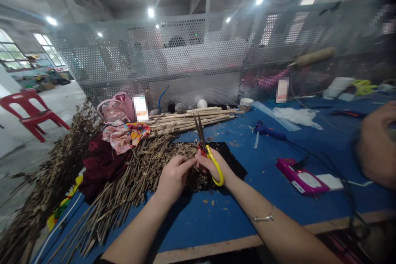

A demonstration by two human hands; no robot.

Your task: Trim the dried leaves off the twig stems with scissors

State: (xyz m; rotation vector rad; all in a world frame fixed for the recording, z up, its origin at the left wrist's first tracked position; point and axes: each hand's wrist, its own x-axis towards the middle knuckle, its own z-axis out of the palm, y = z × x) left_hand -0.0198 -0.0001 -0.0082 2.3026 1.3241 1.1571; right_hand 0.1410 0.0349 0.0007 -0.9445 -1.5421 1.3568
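Observation:
My right hand (212, 165) is closed round a pair of scissors (201, 132) with a yellow handle, blades pointing up and away from me. My left hand (173, 175) meets it, fingertips pinched together; whatever is between them is hidden. Just beyond and beneath both hands are dried stalks with withered brown leaves (154, 161), heaped at the left of the blue table (182, 222). Part of this heap lies over a black sheet (233, 161), and small leaf scraps (206, 201) are scattered near my hands.
Bare sticks (185, 120) lie at the back before a perforated metal screen (185, 57). Left are a floral cloth (123, 134) and dark red cloth (102, 169). Right are a blue glue gun (269, 131), a magenta power strip (300, 177) with cables, and another person's blurred arm (377, 148).

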